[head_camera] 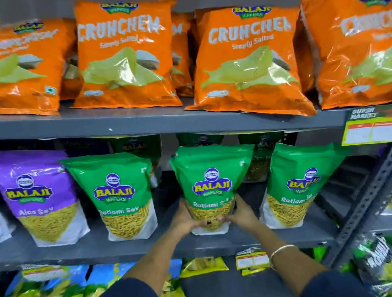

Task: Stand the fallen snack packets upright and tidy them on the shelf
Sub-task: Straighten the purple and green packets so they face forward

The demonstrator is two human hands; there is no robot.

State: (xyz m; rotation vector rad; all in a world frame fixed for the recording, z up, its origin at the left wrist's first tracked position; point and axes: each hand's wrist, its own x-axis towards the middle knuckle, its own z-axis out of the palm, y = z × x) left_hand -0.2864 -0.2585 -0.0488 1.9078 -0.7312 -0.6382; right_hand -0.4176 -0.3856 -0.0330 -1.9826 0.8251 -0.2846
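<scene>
A green Ratlami Sev packet (211, 177) stands upright at the middle of the grey middle shelf (127, 248). My left hand (186, 219) grips its lower left side and my right hand (240, 214) grips its lower right side, fingers meeting across the front near the base. Two more green Ratlami Sev packets stand upright on either side, the left green packet (117, 195) and the right green packet (297, 185). A purple Aloo Sev packet (38, 196) stands upright further left.
Orange Crunchem bags (123, 53) lean along the top shelf (142, 123). More green packets (137, 147) sit behind the front row. A yellow price tag (373, 130) hangs at the right. Blue and yellow packets (56, 295) fill the bottom shelf. A slotted metal upright (365, 196) stands at right.
</scene>
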